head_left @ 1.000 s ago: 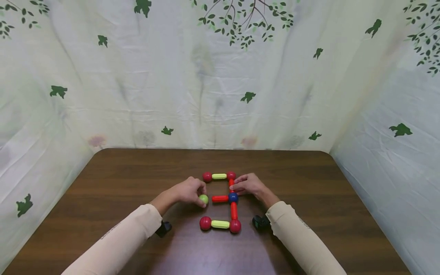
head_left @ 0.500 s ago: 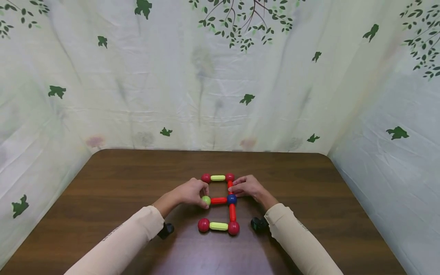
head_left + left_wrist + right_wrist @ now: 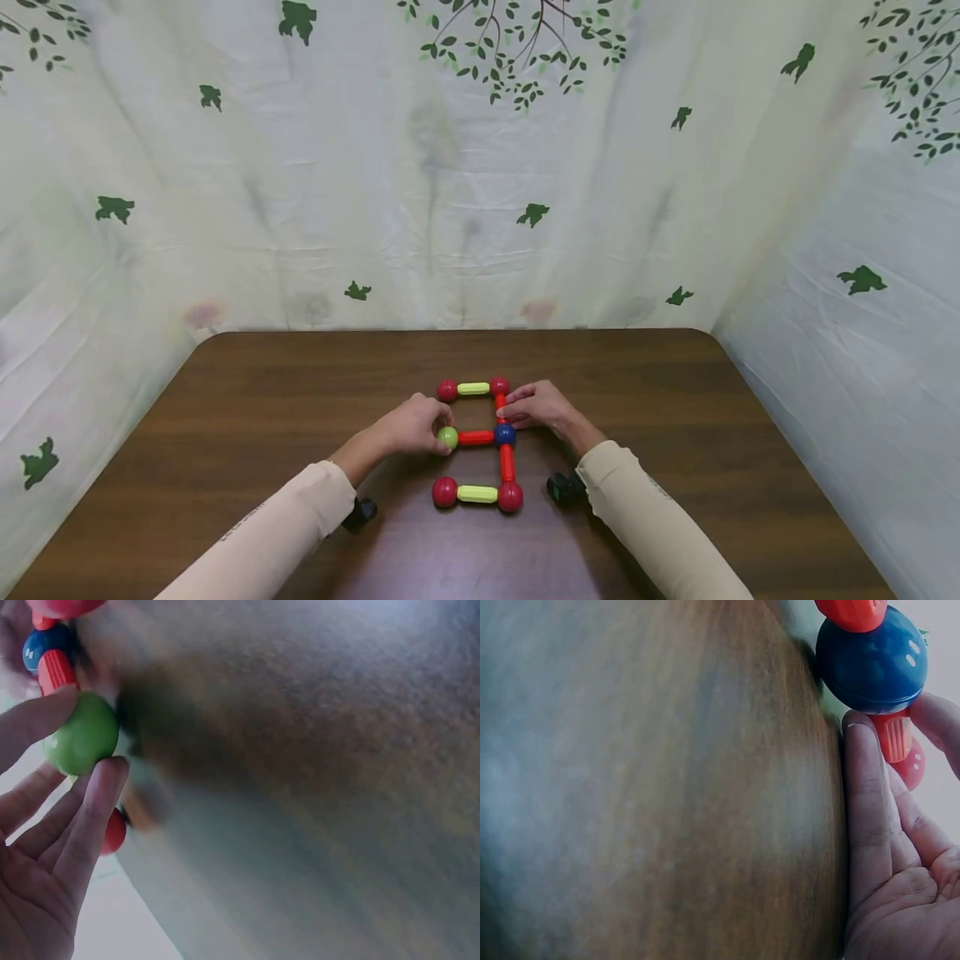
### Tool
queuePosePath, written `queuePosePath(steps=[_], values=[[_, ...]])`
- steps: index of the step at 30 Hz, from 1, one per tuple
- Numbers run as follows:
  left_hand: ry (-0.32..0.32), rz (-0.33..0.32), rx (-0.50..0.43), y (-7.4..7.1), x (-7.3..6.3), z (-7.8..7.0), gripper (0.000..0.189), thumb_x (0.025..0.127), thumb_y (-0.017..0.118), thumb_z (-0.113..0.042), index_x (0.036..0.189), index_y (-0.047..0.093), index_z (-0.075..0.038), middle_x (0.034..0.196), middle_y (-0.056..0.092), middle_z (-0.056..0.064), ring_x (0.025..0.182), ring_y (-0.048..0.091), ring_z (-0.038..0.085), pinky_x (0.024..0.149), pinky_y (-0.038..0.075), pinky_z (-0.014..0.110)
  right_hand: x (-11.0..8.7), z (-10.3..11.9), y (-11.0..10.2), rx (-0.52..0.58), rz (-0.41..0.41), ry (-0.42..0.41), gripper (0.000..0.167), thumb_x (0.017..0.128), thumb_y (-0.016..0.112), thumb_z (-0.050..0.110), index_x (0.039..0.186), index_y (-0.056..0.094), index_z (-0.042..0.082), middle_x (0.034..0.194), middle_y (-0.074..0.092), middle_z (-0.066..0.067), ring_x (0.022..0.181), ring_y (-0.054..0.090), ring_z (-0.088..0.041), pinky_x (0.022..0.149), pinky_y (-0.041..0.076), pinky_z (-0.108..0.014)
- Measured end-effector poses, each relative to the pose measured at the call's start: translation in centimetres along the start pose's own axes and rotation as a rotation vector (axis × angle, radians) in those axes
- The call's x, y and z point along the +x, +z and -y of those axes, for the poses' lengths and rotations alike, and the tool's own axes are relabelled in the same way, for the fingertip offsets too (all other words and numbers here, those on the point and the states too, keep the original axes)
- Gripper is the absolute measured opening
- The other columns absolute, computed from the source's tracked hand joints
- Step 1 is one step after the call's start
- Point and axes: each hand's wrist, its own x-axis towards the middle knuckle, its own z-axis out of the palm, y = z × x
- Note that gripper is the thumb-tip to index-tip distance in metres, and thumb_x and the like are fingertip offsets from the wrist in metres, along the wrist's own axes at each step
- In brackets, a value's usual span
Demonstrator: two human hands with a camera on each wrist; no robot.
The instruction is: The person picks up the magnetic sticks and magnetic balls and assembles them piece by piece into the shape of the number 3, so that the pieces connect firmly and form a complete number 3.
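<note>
My left hand (image 3: 415, 423) pinches a green ball (image 3: 86, 736) between thumb and fingertips. The ball sits against the left end of a red rod (image 3: 476, 437), whose other end meets a blue ball (image 3: 505, 434). Beside that blue ball, my right hand (image 3: 546, 408) holds the upper red rod (image 3: 892, 735) between thumb and fingers. A lower red rod (image 3: 507, 463) runs from the blue ball toward a red ball (image 3: 510, 497) at the near right corner. Yellow rods, one far (image 3: 473, 388) and one near (image 3: 477, 494), join red balls at the top and bottom of the figure.
The joined pieces lie on a dark brown wooden table (image 3: 300, 367). A pale curtain (image 3: 360, 183) printed with leaves hangs behind it and along the sides. Small black devices are worn at the left wrist (image 3: 360, 515) and right wrist (image 3: 566, 487).
The green ball has moved right with my left hand, closing the gap to the middle red rod's end. My right hand keeps its hold. The head view has shifted slightly.
</note>
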Motion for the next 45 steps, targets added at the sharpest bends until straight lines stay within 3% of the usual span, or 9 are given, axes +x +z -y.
queuePosePath(steps=[6,14,21,24,28,31,34,45], values=[[0.049,-0.064,0.019,0.2,0.0,0.4,0.02,0.072,0.081,-0.015,0.087,0.068,-0.009,0.07,0.061,-0.003,0.064,0.053,0.006,0.062,0.044,0.021,0.0,0.2,0.0,-0.018,-0.009,-0.002,0.026,0.078,0.079,0.005,0.098,0.066,-0.005,0.082,0.07,-0.01,0.072,0.068,-0.017,0.07,0.057,-0.034],[0.058,-0.087,0.014,0.6,-0.1,0.7,0.022,0.073,0.08,-0.013,0.091,0.069,-0.005,0.07,0.06,-0.001,0.063,0.049,0.007,0.061,0.042,0.022,0.2,-0.1,0.1,-0.007,-0.007,-0.007,0.026,0.077,0.079,0.003,0.098,0.065,-0.006,0.08,0.07,-0.01,0.071,0.068,-0.017,0.069,0.057,-0.034],[-0.061,-0.112,-0.065,-0.1,-1.6,0.5,0.044,0.078,0.08,-0.019,0.112,0.059,-0.001,0.083,0.06,0.002,0.071,0.056,0.012,0.065,0.048,0.026,0.1,-0.2,0.2,-0.003,-0.002,-0.008,0.027,0.078,0.079,0.005,0.098,0.066,-0.006,0.082,0.071,-0.01,0.071,0.068,-0.017,0.07,0.057,-0.034],[-0.048,-0.138,-0.043,-0.6,-3.0,0.1,0.04,0.08,0.079,-0.021,0.109,0.058,-0.003,0.084,0.058,0.001,0.072,0.054,0.013,0.065,0.047,0.027,0.0,-0.1,0.2,0.004,0.0,-0.007,0.026,0.078,0.079,0.004,0.099,0.066,-0.006,0.082,0.071,-0.011,0.071,0.068,-0.017,0.07,0.057,-0.035],[0.101,-0.075,-0.044,-0.4,-4.6,-0.8,0.025,0.08,0.078,-0.022,0.095,0.067,-0.005,0.082,0.063,0.0,0.07,0.056,0.011,0.064,0.048,0.023,0.0,-0.1,0.2,0.009,-0.004,-0.002,0.026,0.078,0.078,0.004,0.099,0.066,-0.006,0.083,0.071,-0.011,0.071,0.068,-0.017,0.07,0.057,-0.035],[0.173,0.001,-0.073,0.3,-5.3,-1.6,0.025,0.079,0.079,-0.02,0.095,0.07,-0.004,0.079,0.065,0.0,0.067,0.056,0.006,0.061,0.047,0.02,-0.1,0.0,0.2,0.004,-0.005,-0.002,0.025,0.079,0.078,0.004,0.099,0.067,-0.006,0.084,0.071,-0.011,0.072,0.068,-0.017,0.07,0.057,-0.034],[0.169,0.034,-0.079,1.1,-5.4,-2.1,0.024,0.078,0.08,-0.018,0.095,0.071,-0.005,0.075,0.063,-0.003,0.064,0.052,0.002,0.058,0.045,0.018,0.0,0.1,0.2,0.005,-0.008,-0.001,0.025,0.079,0.078,0.004,0.099,0.067,-0.006,0.085,0.071,-0.012,0.072,0.069,-0.017,0.07,0.056,-0.034],[0.147,0.027,-0.107,2.2,-5.8,-2.3,0.017,0.076,0.082,-0.016,0.087,0.07,-0.009,0.069,0.057,-0.008,0.062,0.048,0.001,0.057,0.043,0.018,0.2,-0.1,0.2,0.013,-0.004,-0.006,0.027,0.078,0.078,0.003,0.099,0.065,-0.006,0.083,0.071,-0.012,0.072,0.069,-0.018,0.069,0.057,-0.035]])
